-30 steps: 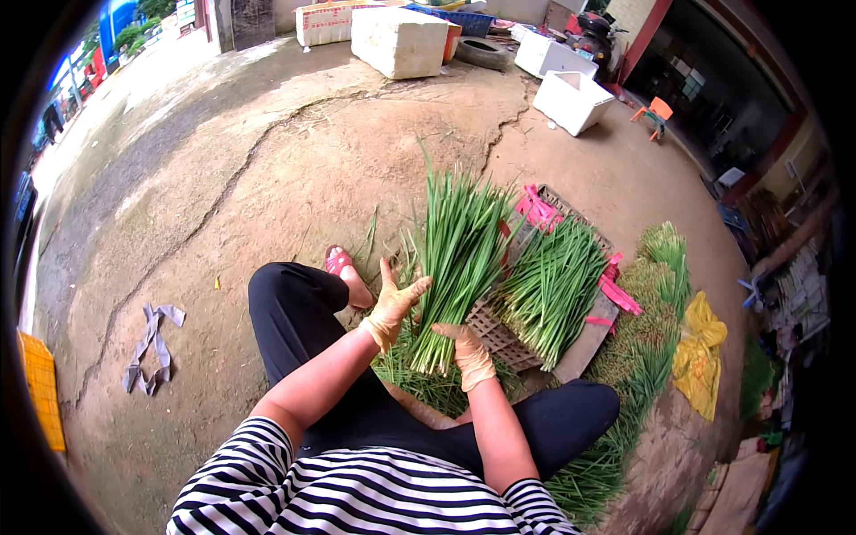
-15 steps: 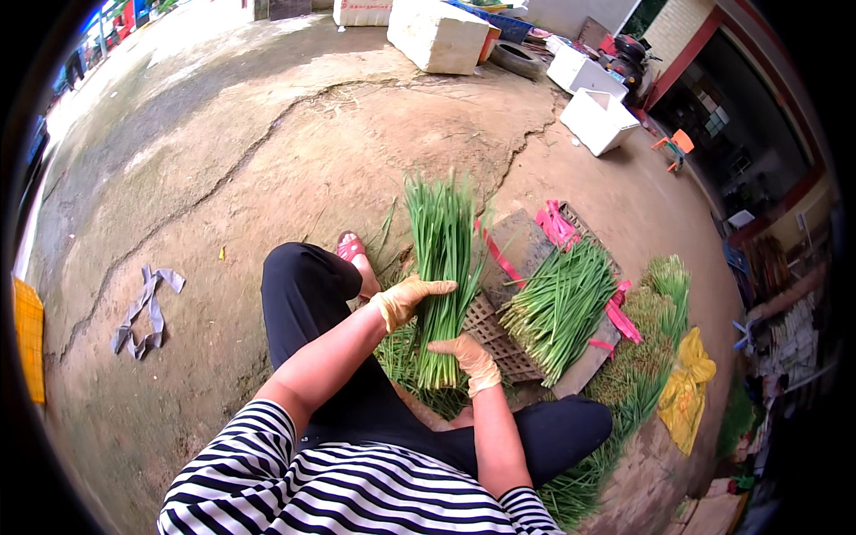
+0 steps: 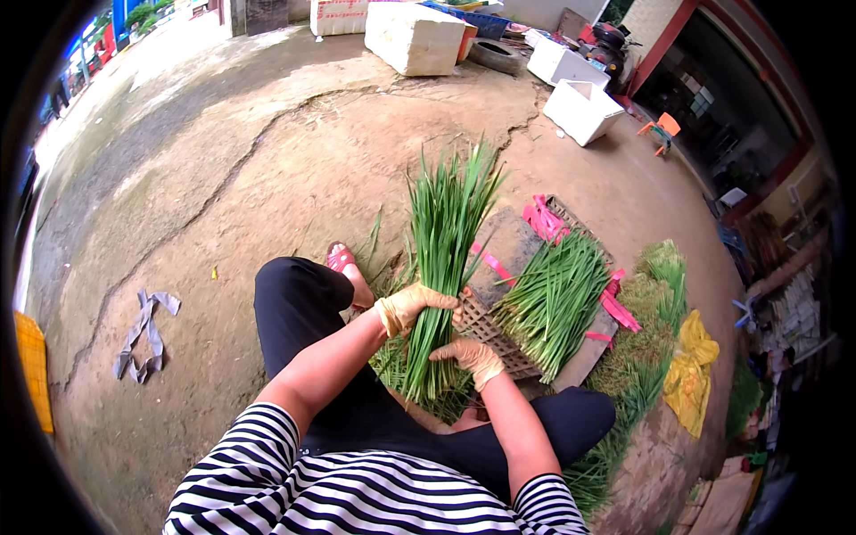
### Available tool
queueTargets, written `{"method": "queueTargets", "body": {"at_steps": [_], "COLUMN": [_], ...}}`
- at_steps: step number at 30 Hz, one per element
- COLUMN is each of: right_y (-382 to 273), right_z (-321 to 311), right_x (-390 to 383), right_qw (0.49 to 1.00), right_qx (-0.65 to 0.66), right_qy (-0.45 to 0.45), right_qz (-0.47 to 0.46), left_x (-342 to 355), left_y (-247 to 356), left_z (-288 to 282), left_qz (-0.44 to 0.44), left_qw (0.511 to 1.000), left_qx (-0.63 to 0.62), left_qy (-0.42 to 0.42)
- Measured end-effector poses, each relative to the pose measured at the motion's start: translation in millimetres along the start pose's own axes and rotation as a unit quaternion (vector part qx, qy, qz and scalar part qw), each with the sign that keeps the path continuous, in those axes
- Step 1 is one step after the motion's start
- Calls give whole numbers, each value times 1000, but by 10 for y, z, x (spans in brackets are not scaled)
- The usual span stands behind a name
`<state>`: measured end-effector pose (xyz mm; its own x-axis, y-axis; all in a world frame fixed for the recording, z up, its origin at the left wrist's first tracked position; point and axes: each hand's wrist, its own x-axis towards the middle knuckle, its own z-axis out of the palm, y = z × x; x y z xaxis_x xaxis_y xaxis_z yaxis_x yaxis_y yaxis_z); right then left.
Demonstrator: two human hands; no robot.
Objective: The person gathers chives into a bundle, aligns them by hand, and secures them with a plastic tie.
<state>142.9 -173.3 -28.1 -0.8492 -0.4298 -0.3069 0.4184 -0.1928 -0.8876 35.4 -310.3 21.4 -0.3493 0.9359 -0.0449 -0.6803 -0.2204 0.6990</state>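
Observation:
Upright in front of me is a thick bunch of garlic chives [image 3: 450,209], leaf tips up and pale stem ends down, leaning slightly right. My left hand [image 3: 415,308], in a thin cream glove, is wrapped around its middle. Lower down, my gloved right hand [image 3: 473,358] grips the same bunch from the right, near the stems. Both sets of fingers are partly hidden by the leaves. Just right of my hands, a second pile of chives [image 3: 553,299] lies on a board [image 3: 499,236] over an upturned lattice crate [image 3: 499,339]. Pink strips [image 3: 617,303] lie under and beside that pile.
Loose chives [image 3: 637,330] cover the ground at right, beside a yellow bag [image 3: 689,374]. A grey cloth strip [image 3: 147,334] lies at left, near a yellow crate [image 3: 32,370]. White foam boxes [image 3: 412,40], a tyre [image 3: 495,57] and an orange chair [image 3: 662,129] stand farther off.
The bunch's top has tipped to the right and its leaves have fanned out. Both hands still hold it, with the left fingers now reaching further around. The whole view has shifted slightly.

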Motion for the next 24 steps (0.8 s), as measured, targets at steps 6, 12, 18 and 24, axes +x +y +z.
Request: {"method": "queueTargets", "body": {"at_steps": [6,12,18,24], "right_y": [-973,-1552,-1624,-1510], "right_z": [-102,130,104,16], "right_x": [-246,-306,-357,-372], "right_qw": [913,583,431,477], "right_qx": [-224,-612,-759,-735], "right_qy": [266,369,337,327], "right_qz": [-213,-387,-354,-354], "left_x": [60,111,144,156], "left_y": [183,2,-62,-100], "left_z": [-52,-34,21,70], "left_qz": [62,50,59,45], "left_qw": [973,971,961,963], "left_qx": [176,207,258,259], "left_qy": [138,105,77,65]}}
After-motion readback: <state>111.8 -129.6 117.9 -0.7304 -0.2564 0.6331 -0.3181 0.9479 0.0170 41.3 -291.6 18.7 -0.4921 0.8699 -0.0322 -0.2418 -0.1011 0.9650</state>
